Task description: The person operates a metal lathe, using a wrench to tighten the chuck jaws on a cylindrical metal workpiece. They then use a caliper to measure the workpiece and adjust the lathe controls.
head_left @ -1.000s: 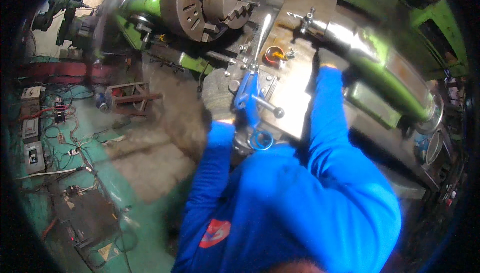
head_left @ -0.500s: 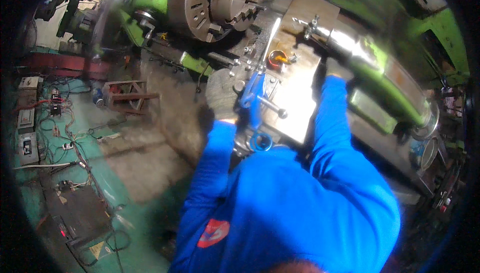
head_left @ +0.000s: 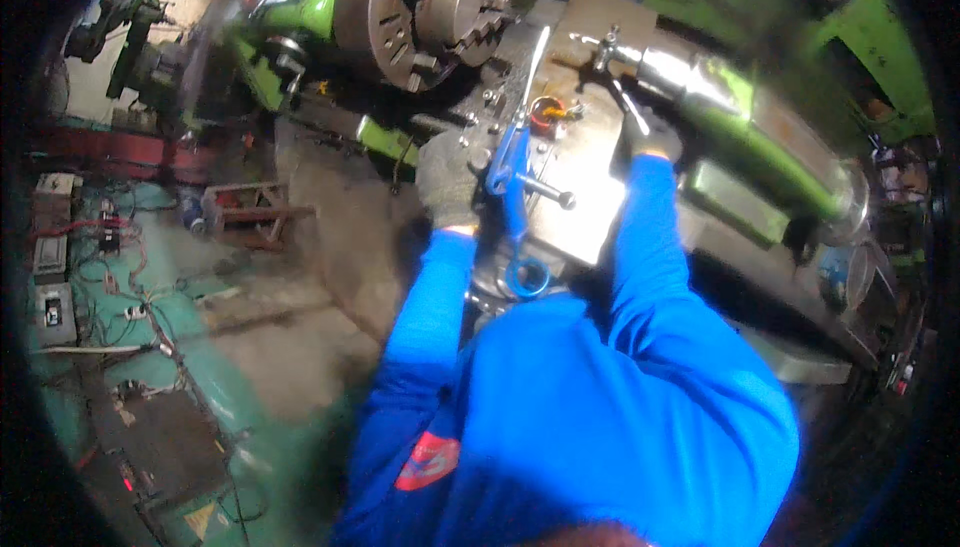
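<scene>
My left hand (head_left: 449, 179), in a grey work glove, rests against the lathe's tool carriage beside a round metal knob (head_left: 479, 159); its fingers cannot be made out. My right hand (head_left: 655, 137), also gloved, is closed around a slim bright metal rod (head_left: 630, 113). The rod's far end points toward the drill chuck (head_left: 612, 50), which carries a drill bit (head_left: 583, 39) and sits in the tailstock (head_left: 760, 127). Between my hands are a blue lever-like tool (head_left: 512, 172) and a metal handle with a ball end (head_left: 550, 194).
A large lathe chuck (head_left: 400, 17) stands at the far left. A red-rimmed cup (head_left: 546, 115) with an orange-handled item sits on the bright metal plate (head_left: 575, 222). At left, cables and electrical boxes (head_left: 55, 312) lie on the green floor, near a rusty metal frame (head_left: 255, 215).
My right hand has come up slightly, and the metal rod now shows in it, pointing at the drill chuck. My left hand stays beside the knob. The view has shifted a little.
</scene>
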`<action>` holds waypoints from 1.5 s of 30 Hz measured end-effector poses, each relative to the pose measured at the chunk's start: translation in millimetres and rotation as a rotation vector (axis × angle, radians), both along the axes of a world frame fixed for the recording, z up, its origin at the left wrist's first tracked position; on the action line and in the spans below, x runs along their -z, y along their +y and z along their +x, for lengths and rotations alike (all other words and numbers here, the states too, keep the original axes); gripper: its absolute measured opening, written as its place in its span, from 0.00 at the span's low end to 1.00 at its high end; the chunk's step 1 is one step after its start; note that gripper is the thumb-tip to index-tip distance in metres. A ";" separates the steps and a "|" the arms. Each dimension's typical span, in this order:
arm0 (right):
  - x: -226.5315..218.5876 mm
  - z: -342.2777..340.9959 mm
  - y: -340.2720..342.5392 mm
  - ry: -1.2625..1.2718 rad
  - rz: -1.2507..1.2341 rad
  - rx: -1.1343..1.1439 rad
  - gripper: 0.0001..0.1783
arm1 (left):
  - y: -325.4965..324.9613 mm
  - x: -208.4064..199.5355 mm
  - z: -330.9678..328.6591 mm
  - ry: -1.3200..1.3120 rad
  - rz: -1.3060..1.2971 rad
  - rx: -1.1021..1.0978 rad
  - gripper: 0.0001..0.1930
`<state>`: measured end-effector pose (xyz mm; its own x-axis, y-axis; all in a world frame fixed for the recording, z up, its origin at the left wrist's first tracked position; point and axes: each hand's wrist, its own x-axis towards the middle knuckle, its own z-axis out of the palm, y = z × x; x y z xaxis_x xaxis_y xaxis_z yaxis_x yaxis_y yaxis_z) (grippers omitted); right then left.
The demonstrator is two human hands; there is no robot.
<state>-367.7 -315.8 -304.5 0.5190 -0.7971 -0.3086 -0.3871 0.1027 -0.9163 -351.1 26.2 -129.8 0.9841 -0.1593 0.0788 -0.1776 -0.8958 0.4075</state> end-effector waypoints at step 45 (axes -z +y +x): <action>-47.8 35.2 8.5 0.333 -0.586 -0.540 0.25 | 11.2 52.6 5.7 -0.345 0.122 0.025 0.11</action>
